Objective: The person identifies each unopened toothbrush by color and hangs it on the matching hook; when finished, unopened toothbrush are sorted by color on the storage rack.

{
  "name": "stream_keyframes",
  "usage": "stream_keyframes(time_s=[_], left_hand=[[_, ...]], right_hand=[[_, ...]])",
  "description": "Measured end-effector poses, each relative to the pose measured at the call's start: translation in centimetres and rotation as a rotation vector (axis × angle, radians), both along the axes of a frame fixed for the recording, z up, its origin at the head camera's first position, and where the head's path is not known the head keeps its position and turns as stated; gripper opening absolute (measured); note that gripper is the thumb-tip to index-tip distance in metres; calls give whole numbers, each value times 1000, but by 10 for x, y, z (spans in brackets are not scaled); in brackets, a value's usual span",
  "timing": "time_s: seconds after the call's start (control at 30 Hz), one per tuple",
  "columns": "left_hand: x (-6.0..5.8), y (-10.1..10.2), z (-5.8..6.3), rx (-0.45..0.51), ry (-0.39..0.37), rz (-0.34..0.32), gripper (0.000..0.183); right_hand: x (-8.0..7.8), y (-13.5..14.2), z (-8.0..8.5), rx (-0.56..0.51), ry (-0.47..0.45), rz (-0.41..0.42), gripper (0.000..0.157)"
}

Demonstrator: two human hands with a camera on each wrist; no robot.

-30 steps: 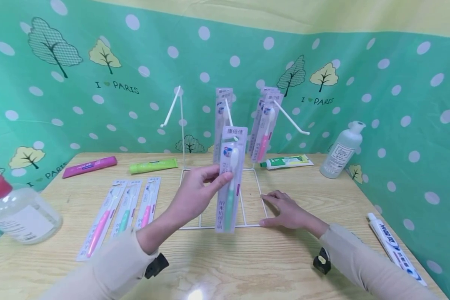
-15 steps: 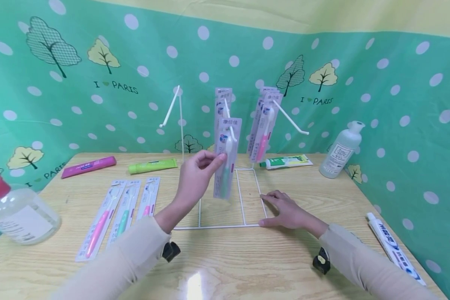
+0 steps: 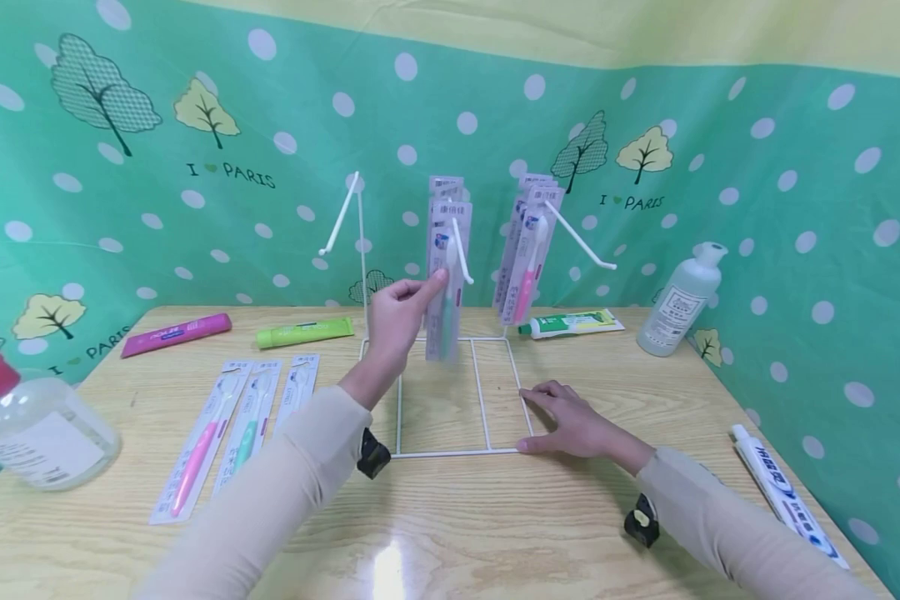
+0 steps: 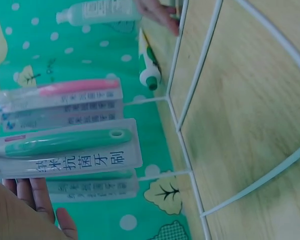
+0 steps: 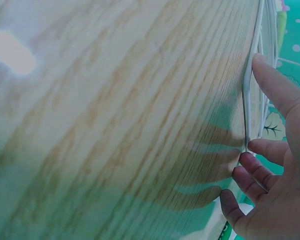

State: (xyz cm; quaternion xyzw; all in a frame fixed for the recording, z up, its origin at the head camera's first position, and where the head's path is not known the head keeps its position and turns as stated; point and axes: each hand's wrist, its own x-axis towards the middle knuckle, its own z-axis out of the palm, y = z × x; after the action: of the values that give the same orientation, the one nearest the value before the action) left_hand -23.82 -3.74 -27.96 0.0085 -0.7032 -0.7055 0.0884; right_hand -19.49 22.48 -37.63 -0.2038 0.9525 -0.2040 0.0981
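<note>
My left hand (image 3: 399, 321) pinches a packaged toothbrush (image 3: 444, 321) with a green handle, upright at the middle hook (image 3: 461, 254) of a white wire rack (image 3: 450, 453). That hook's front part shows before the card, seemingly passed through its top. Behind it hang more packs, partly hidden. Toothbrush packs, the front one pink-handled (image 3: 527, 283), hang on the right hook (image 3: 581, 237); the left hook (image 3: 341, 218) is bare. My right hand (image 3: 570, 423) rests at the rack base's right front corner, thumb and fingers spread and touching the wire, as the right wrist view (image 5: 275, 145) shows.
Packaged toothbrushes (image 3: 198, 454) lie left of the rack, one partly behind my left arm. Toothpaste tubes are magenta (image 3: 176, 335), lime (image 3: 304, 332), green-white (image 3: 573, 323) and white-blue (image 3: 789, 496). A red-capped bottle (image 3: 41, 429) stands left, a pump-top bottle (image 3: 678, 304) right.
My left hand has moved up and away with the green-handled toothbrush pack, sliding it back along the middle hook toward the hanging packs. The right hand has stayed at the rack's corner.
</note>
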Motion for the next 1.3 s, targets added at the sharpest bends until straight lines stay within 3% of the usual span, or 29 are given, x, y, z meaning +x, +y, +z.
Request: stream_keyframes(time_s=[0.37,0.8,1.07,1.3], left_hand=[[-18,3,4,11,-42,22,58],[-25,2,3,-8,-52,24,49],[-21,-13,-15,-115,-76,49,43],[-4,-49,-24,-300,3,5,39]], right_hand=[[0,0,0,1,4,4,86],[-1,1,-2,3,19,5,86],[0,0,-2,7,19,8,88],[0,1,-2,-5,10,9,87]])
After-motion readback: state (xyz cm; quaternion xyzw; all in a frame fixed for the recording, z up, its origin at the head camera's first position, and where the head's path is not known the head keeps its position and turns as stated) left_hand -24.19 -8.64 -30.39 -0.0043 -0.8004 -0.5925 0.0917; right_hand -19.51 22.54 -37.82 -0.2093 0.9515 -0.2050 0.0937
